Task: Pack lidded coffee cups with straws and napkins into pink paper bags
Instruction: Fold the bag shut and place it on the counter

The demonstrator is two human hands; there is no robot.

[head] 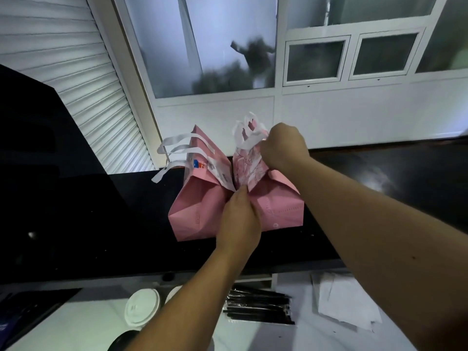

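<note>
Two pink paper bags stand side by side on the raised black counter. The left bag has loose white handles trailing to the left. My left hand pinches the paper where the two bags meet. My right hand grips the gathered top and white handles of the right bag. Down on the white lower counter sit a white lidded cup, a pile of black wrapped straws and white napkins. What the bags hold is hidden.
A dark machine or panel fills the left side. A second cup lid peeks out behind my left forearm. A dark round object lies at the bottom edge. White window frames and a shutter rise behind the black counter.
</note>
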